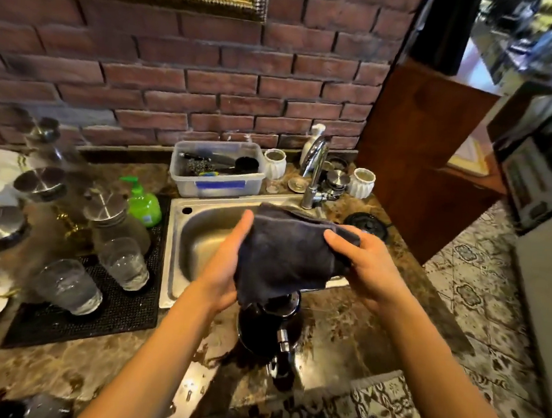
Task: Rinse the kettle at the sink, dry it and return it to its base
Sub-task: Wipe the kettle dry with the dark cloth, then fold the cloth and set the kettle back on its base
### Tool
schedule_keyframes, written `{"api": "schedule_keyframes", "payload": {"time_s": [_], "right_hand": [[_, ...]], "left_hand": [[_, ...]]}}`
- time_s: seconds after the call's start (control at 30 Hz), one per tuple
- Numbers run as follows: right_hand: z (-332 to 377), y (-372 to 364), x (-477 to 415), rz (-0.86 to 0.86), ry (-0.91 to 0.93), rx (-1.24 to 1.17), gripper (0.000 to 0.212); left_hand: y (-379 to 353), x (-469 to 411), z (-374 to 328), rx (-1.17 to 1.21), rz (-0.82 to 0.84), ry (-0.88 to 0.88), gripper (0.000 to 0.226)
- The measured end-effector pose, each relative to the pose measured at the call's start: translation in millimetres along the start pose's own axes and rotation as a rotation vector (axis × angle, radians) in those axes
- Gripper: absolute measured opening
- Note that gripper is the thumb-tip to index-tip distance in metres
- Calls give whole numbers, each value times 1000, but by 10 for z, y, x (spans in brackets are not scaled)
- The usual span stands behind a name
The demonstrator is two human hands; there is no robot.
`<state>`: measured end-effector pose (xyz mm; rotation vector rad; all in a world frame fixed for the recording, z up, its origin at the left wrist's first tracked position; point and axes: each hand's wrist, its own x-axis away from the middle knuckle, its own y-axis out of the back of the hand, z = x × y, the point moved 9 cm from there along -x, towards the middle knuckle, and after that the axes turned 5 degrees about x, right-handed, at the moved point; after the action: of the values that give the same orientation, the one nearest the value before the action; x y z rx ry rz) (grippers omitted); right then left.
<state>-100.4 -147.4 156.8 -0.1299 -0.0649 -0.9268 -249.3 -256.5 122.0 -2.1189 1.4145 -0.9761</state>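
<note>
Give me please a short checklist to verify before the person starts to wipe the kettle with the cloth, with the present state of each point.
1. Cloth in hand: ok. The left hand and the right hand both hold the dark cloth.
2. Kettle out of the sink: ok. The dark kettle stands on the counter in front of the sink.
3. Tap closed: ok. No water runs from the faucet.
4. Kettle steady: cannot tell, the cloth covers its top.
5. Kettle empty: cannot tell.
6. Way to the base: cannot tell; a dark round thing beside the sink may be it.
</note>
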Motion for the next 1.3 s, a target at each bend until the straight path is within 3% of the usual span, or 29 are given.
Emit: {"api": "schedule_keyframes", "payload": {"time_s": [0.17, 0.27, 0.4, 0.53, 0.7, 0.87, 0.93, 1.3], "right_hand": [[224, 413, 47, -17, 101, 302, 13], [289, 669, 33, -18, 164, 480, 32], [263, 1093, 19, 22, 152, 546, 22], [237, 1513, -11, 123, 115, 624, 13], [82, 2067, -159, 214, 80, 799, 8], [-221, 2576, -422, 255, 85, 1087, 5], [-304, 2681, -496, 271, 102, 1202, 3], [-973, 3161, -529, 389, 102, 1426, 23]], "left_hand": [[-327, -131, -135, -327, 87, -231, 29], [-454, -249, -133, -479, 77, -289, 25], [-720, -421, 41, -611, 86, -315, 25], [-1014, -659, 298, -801, 131, -319, 29], [-1264, -1014, 758, -964, 154, -246, 12], [-1349, -1410, 1192, -1165, 75, -250, 8], [-1422, -1528, 1369, -1264, 56, -260, 16], [-1382, -1797, 2402, -1466, -41, -201, 11]]}}
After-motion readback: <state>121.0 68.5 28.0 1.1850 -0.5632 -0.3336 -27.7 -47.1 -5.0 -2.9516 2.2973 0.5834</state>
